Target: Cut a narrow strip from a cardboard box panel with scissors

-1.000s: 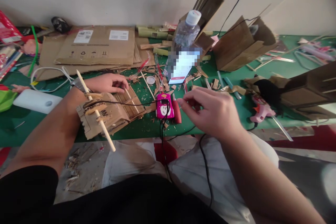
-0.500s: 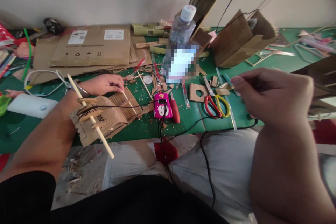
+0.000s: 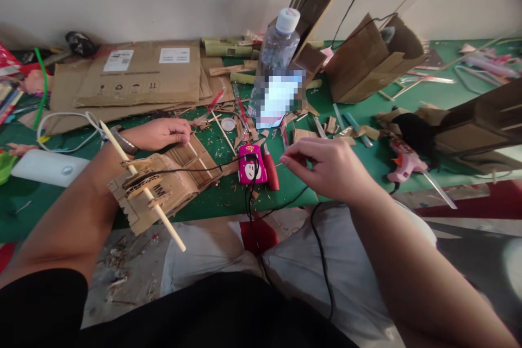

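My left hand [image 3: 173, 133] is closed at the upper end of a thin wooden stick [image 3: 200, 159], which lies across slotted cardboard. That cardboard belongs to a folded cardboard piece [image 3: 173, 185] with a round wooden dowel [image 3: 165, 220] passing through its cardboard discs. My right hand [image 3: 326, 168] hovers over the table, thumb and fingertips pinched together; whatever they hold, if anything, is too small to make out. Between my hands lie a pink box with a white face design [image 3: 252, 166] and a red-handled tool [image 3: 271, 171]. Black cord runs from the dowel to the pink box.
A clear bottle [image 3: 279, 46] stands behind a blurred bright screen [image 3: 279, 98]. Flattened cardboard [image 3: 138, 76] lies at the back left, a cardboard box [image 3: 371, 65] at the back right. A pink glue gun [image 3: 408, 166] rests at right. Scraps litter the green table [image 3: 228, 196].
My right hand has swung left and away from the glue gun side, now covering the scissors and uncovering the glue gun. My left hand stays at the stick.
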Available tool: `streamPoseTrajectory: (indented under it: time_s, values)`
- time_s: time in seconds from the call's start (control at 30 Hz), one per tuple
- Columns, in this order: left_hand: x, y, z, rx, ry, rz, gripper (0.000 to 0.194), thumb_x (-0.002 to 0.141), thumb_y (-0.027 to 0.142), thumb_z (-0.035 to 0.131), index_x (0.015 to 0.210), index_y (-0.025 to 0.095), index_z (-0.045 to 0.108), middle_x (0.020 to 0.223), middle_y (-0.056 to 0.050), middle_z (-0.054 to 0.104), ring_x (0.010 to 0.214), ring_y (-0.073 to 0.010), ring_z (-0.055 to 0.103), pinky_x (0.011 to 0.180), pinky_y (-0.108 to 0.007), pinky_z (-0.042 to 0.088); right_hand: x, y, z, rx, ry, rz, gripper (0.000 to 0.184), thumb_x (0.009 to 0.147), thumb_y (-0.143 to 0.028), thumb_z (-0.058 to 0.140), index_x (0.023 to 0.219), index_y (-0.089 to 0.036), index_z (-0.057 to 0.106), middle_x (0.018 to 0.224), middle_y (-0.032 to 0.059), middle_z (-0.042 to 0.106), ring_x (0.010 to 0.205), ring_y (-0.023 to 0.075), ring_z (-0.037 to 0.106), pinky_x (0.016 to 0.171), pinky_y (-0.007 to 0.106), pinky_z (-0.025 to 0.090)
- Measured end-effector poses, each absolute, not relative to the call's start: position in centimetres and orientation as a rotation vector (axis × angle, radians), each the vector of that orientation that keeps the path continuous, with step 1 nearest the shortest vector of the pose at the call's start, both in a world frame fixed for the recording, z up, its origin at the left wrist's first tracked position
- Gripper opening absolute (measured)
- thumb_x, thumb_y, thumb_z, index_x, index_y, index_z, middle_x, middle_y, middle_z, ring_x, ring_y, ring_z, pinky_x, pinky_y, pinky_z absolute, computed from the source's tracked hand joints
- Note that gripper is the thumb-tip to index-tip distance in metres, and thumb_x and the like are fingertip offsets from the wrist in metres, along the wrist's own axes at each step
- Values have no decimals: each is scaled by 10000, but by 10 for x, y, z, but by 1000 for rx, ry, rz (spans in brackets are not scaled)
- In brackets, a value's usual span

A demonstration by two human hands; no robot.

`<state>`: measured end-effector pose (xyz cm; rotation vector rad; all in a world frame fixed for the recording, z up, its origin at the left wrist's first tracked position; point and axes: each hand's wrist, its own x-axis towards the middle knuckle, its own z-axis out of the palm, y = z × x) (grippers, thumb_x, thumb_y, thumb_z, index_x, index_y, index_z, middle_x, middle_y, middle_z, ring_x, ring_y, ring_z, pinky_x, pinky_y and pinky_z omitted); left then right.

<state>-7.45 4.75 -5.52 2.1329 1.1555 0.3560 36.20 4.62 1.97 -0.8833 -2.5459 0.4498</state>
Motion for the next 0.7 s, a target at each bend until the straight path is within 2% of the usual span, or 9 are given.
streamPoseTrajectory:
  time_s: [0.2, 0.37, 0.57, 0.7]
  values:
    - [-72, 47, -54, 2147, 1158, 335, 372, 1036, 440, 540, 761, 208, 635, 899, -22, 644, 863, -183, 605, 859, -286, 459, 351, 38, 8, -890, -2594, 570, 255, 1028, -358, 628, 886, -180, 743, 774, 48, 727, 691, 171, 645, 643, 296, 437]
    - [-70, 47, -55, 2174, 1176, 334, 377, 1037, 436, 523, 749, 210, 612, 866, -17, 635, 840, -187, 597, 860, -297, 451, 340, 30, 0, -972, -2666, 661, 316, 1036, -381, 610, 801, -182, 683, 766, 46, 710, 679, 167, 622, 621, 305, 359]
    - [-72, 48, -57, 2190, 1146, 323, 364, 1046, 416, 521, 755, 211, 599, 875, -20, 628, 839, -187, 587, 843, -295, 445, 330, 21, -9, -1076, -2734, 655, 440, 1021, -532, 628, 751, -185, 645, 765, 52, 691, 664, 162, 592, 601, 307, 297]
    - [-72, 49, -59, 2195, 1174, 313, 363, 1051, 435, 514, 776, 214, 602, 867, -18, 617, 827, -192, 590, 824, -301, 445, 326, 18, -13, -1127, -2746, 657, 406, 1014, -511, 649, 770, -187, 667, 771, 51, 696, 670, 164, 585, 605, 308, 284]
